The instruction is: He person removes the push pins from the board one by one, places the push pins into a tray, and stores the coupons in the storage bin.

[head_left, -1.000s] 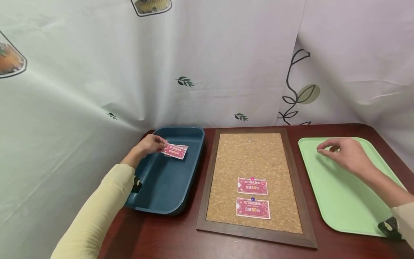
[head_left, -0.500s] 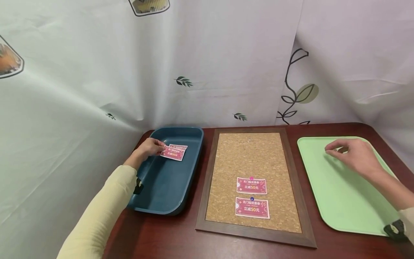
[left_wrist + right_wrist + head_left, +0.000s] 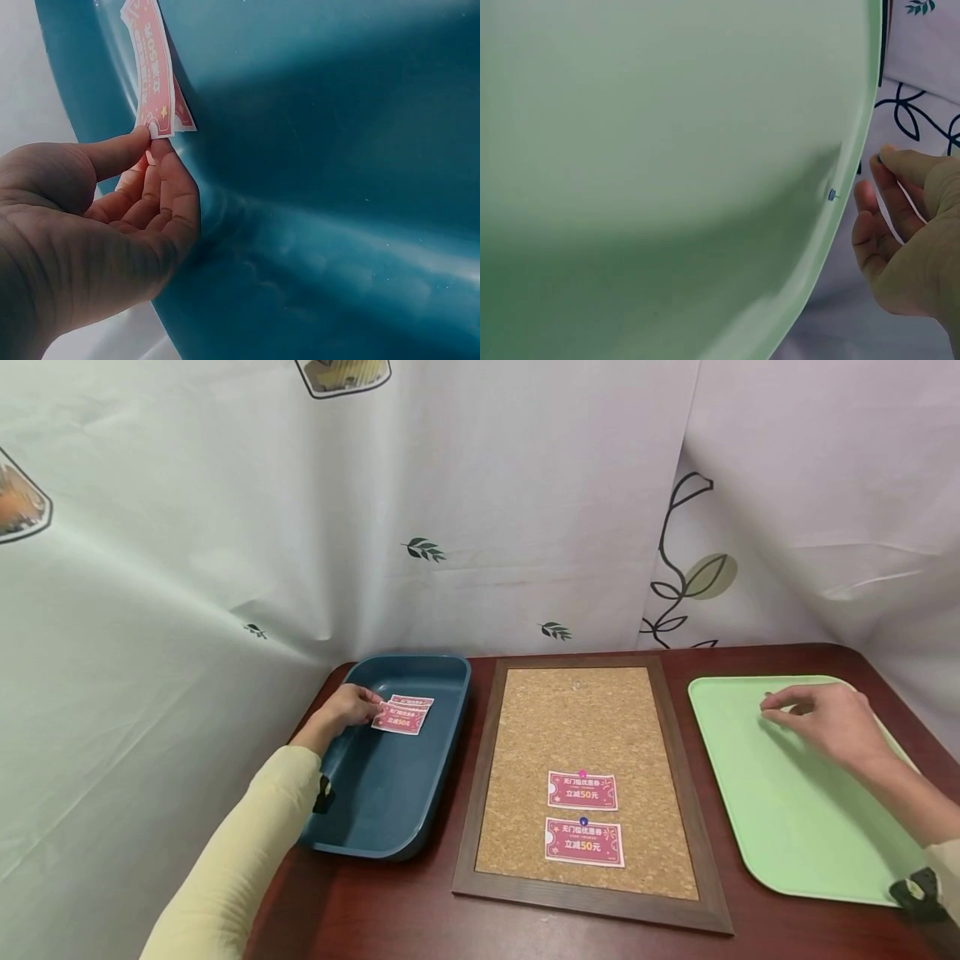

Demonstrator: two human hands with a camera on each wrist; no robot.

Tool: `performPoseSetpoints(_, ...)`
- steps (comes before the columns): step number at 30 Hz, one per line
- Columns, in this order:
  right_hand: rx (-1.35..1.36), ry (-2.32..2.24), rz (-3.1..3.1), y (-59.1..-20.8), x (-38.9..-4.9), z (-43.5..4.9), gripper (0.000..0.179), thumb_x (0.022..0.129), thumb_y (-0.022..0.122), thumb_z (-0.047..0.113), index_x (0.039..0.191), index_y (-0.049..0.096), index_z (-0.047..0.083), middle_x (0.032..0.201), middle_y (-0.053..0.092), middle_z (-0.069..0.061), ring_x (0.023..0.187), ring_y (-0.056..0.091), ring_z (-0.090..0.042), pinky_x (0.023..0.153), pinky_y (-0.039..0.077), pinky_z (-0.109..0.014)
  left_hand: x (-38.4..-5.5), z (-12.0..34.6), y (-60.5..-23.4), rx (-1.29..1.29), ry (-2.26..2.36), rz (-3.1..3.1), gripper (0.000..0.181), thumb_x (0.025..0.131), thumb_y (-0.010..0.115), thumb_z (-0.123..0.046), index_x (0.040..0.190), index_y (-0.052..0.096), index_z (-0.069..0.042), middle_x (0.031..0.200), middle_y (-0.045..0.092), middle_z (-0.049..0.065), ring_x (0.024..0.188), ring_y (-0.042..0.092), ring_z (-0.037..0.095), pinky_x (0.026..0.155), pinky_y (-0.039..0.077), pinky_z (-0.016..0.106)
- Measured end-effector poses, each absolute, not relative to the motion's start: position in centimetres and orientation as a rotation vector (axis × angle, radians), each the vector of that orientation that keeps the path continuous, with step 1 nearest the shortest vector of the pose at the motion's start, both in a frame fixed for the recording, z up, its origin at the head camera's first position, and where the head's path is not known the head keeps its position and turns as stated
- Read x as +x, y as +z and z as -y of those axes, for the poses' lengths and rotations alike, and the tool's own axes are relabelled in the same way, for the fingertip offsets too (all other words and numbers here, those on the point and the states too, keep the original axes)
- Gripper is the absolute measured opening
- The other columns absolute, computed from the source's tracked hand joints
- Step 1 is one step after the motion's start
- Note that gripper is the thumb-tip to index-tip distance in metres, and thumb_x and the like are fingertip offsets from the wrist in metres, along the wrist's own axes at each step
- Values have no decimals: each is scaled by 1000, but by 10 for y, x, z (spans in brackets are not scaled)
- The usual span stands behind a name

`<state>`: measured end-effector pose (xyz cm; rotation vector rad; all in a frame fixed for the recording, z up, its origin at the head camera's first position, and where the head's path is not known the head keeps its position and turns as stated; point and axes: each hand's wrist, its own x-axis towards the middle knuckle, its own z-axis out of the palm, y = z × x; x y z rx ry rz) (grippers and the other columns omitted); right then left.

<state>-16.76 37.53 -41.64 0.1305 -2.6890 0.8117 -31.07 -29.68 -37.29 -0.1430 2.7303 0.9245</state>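
Note:
My left hand (image 3: 348, 706) pinches the left end of a pink paper coupon (image 3: 402, 718) over the blue bin (image 3: 375, 802). Another coupon (image 3: 412, 701) lies partly hidden beneath it. In the left wrist view, thumb and forefinger hold the coupon (image 3: 154, 67) by its corner. Above the green tray (image 3: 810, 827), my right hand (image 3: 825, 718) has thumb and forefinger together. Between them a tiny dark-blue bit of a push pin (image 3: 880, 159) shows, mostly covered by the fingertips. Another push pin (image 3: 832, 195) lies by the tray's rim in the right wrist view.
A wood-framed cork board (image 3: 577, 727) lies between bin and tray. Two coupons are pinned low on it, one by a pink push pin (image 3: 582, 774), the other by a blue push pin (image 3: 584, 821). A patterned cloth (image 3: 487, 527) hangs behind the dark red table (image 3: 375, 910).
The left hand has shifted slightly down with its coupon, uncovering more of the one beneath. My right hand has moved a little right, and its thumb and forefinger have come together.

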Motion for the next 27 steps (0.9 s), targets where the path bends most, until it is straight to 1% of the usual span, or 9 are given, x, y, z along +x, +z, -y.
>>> performPoseSetpoints(3, 108, 807, 2696, -416, -167, -375, 6, 87, 86, 10, 90, 82, 7, 82, 78, -11, 66, 54, 14, 72, 36, -26, -311, 298, -374, -142, 916, -2733, 20, 106, 63, -5, 119, 67, 9, 107, 66, 18, 91, 59, 24, 84, 54, 40)
performPoseSetpoints(8, 101, 809, 2723, -417, -168, -377, 6, 88, 84, 10, 88, 81, 6, 80, 77, -13, 67, 50, 17, 87, 34, -46, -311, 299, -376, -119, 916, -2742, 19, 105, 64, -6, 118, 67, 9, 104, 66, 17, 88, 59, 24, 79, 53, 36)
performPoseSetpoints(10, 100, 802, 2736, -417, -168, -378, 6, 88, 84, 10, 88, 81, 5, 78, 76, -12, 67, 49, 17, 86, 36, -45, -311, 299, -377, -116, 910, -2750, 19, 105, 65, -6, 117, 68, 8, 103, 66, 16, 87, 58, 23, 75, 52, 33)
performPoseSetpoints(11, 96, 794, 2743, -417, -169, -378, 6, 88, 84, 11, 88, 81, 5, 77, 76, -11, 67, 49, 17, 85, 38, -40, -311, 299, -377, -115, 907, -2752, 19, 104, 65, -6, 117, 68, 8, 102, 66, 16, 87, 58, 23, 73, 51, 32)
performPoseSetpoints(15, 95, 773, 2764, -417, -170, -379, 6, 88, 84, 11, 86, 81, 7, 77, 76, -9, 67, 49, 16, 64, 38, -21, -310, 298, -378, -120, 898, -2759, 18, 103, 66, -6, 115, 68, 7, 102, 66, 16, 88, 58, 24, 71, 49, 30)
performPoseSetpoints(19, 78, 761, 2795, -417, -170, -382, 8, 90, 83, 13, 86, 81, 6, 80, 77, -9, 65, 51, 11, 63, 39, -24, -308, 296, -378, -120, 900, -2764, 18, 103, 67, -6, 115, 68, 7, 105, 66, 18, 90, 58, 26, 74, 50, 31)
performPoseSetpoints(23, 32, 748, 2833, -417, -171, -387, 12, 92, 81, 15, 91, 81, 3, 86, 77, -15, 67, 63, -9, 69, 41, -40, -309, 295, -380, -125, 896, -2764, 18, 103, 66, -5, 116, 67, 7, 107, 65, 18, 91, 59, 25, 76, 51, 31)
performPoseSetpoints(25, 0, 740, 2854, -417, -171, -389, 15, 93, 80, 16, 94, 81, 2, 93, 77, -21, 76, 68, -27, 71, 40, -46, -309, 295, -380, -127, 896, -2762, 18, 103, 66, -5, 116, 67, 7, 107, 65, 18, 91, 59, 25, 75, 51, 31)
performPoseSetpoints(27, -27, 731, 2877, -417, -171, -392, 18, 94, 79, 18, 97, 81, 1, 101, 75, -26, 87, 67, -44, 70, 40, -48, -309, 294, -380, -128, 898, -2759, 18, 103, 66, -5, 116, 67, 7, 107, 65, 19, 91, 59, 25, 74, 51, 31)
